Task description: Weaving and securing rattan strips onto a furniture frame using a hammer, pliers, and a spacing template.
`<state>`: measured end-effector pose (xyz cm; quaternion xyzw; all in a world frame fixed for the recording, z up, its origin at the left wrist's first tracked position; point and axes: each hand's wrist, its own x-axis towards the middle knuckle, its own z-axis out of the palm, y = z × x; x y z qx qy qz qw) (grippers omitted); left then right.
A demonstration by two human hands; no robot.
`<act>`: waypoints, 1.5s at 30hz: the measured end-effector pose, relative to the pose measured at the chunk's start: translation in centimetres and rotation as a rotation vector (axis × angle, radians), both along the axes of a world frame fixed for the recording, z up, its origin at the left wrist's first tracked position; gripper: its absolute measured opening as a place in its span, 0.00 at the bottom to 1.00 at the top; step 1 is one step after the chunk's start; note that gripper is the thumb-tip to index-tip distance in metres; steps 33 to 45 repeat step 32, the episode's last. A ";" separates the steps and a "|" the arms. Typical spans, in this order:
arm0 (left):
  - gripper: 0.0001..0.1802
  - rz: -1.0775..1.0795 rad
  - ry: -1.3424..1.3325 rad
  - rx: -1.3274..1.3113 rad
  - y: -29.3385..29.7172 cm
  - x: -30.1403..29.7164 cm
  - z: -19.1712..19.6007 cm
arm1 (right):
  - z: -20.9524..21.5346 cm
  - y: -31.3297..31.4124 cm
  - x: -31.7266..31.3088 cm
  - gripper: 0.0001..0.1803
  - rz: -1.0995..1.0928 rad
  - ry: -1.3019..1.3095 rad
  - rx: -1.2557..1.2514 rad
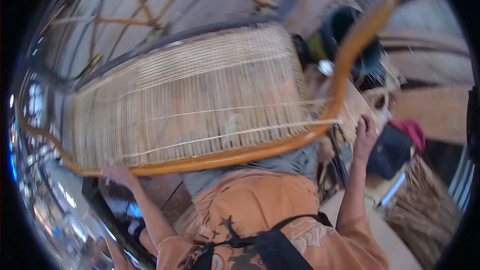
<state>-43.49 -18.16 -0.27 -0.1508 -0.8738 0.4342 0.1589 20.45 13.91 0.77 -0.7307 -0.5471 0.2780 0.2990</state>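
Left hand (119, 174) grips the orange cane frame (345, 65) under the woven rattan panel (195, 97); right hand (365, 132) pinches loose strands beside the frame, fingers closed.

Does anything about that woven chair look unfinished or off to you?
Yes. The woven panel on the orange frame is only partly done: loose strand ends stick out past the rim near the right hand. The left hand grips the lower rim.

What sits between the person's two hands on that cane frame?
In the head view, the orange frame rail runs from left hand to right hand.
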 end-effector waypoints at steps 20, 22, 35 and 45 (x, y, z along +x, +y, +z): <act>0.28 -0.387 -0.254 0.836 1.3 1.0 -1.2 | -3.5 -17.5 1.4 0.22 0.203 -0.550 -0.747; 0.26 -0.389 -0.219 0.778 1.3 1.5 -0.8 | -3.8 -17.2 0.9 0.25 0.212 -0.598 -0.821; 0.15 -0.754 -0.449 0.863 8.5 -0.2 4.7 | 2.5 -11.9 4.8 0.23 0.307 -0.203 -1.093; 0.15 -0.754 -0.449 0.863 8.5 -0.2 4.7 | 2.5 -11.9 4.8 0.23 0.307 -0.203 -1.093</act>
